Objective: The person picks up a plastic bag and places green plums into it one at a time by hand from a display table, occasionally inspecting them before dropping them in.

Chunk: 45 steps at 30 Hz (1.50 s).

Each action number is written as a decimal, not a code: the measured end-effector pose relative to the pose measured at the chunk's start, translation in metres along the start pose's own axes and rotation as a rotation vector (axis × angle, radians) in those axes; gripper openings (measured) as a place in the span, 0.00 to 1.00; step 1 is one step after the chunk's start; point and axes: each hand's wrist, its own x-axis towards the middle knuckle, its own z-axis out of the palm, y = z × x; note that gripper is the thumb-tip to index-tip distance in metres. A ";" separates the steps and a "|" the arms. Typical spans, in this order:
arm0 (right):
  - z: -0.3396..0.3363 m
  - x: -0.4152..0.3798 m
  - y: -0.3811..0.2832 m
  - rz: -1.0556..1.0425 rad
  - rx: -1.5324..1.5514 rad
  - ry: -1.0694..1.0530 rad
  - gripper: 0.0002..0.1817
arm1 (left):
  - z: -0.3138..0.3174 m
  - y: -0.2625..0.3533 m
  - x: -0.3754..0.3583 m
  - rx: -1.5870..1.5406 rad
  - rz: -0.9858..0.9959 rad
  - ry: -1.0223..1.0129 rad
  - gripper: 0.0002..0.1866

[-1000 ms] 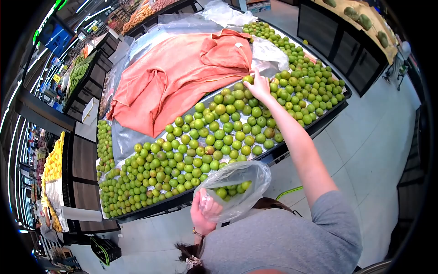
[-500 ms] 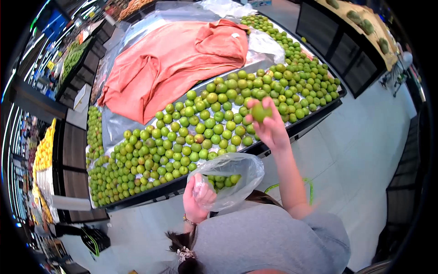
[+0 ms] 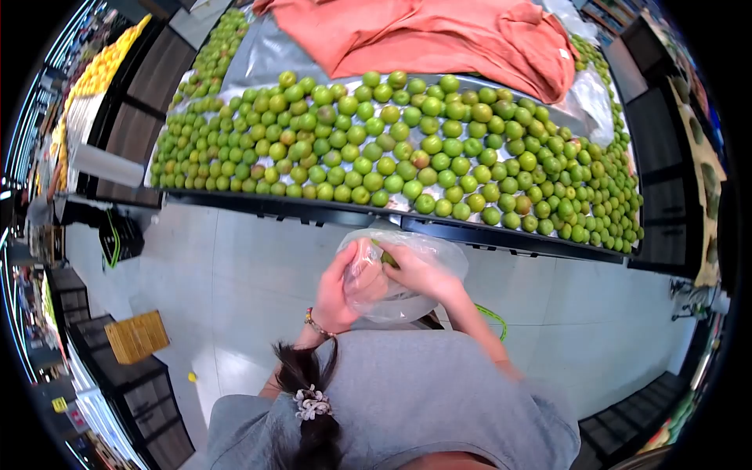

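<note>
A clear plastic bag point(image 3: 399, 308) hangs in front of my body, below the stall's front edge. My left hand point(image 3: 345, 286) is closed on the bag's left side, with the film bunched over its fingers. My right hand point(image 3: 415, 270) reaches into the mouth of the bag, its fingers bent around a green fruit point(image 3: 387, 257) that shows only in part. Behind the bag, many round green fruits point(image 3: 363, 165) lie spread over the stall. The rest of the bag's contents cannot be made out.
The stall's black front edge point(image 3: 298, 208) runs just beyond my hands. A coral cloth point(image 3: 415, 35) covers the stall's far part, beside plastic sheeting point(image 3: 274, 56). A wooden box point(image 3: 137, 337) stands at the lower left, and melons lie on a stand point(image 3: 705, 196) at the right.
My right hand has come down from above the fruits into the bag's mouth, with a green fruit. The view has turned, and the stall now lies higher and straighter ahead.
</note>
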 end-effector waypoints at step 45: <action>0.183 0.489 -0.230 -0.469 -0.575 0.307 0.23 | -0.177 0.326 -0.261 -0.136 0.836 0.050 0.18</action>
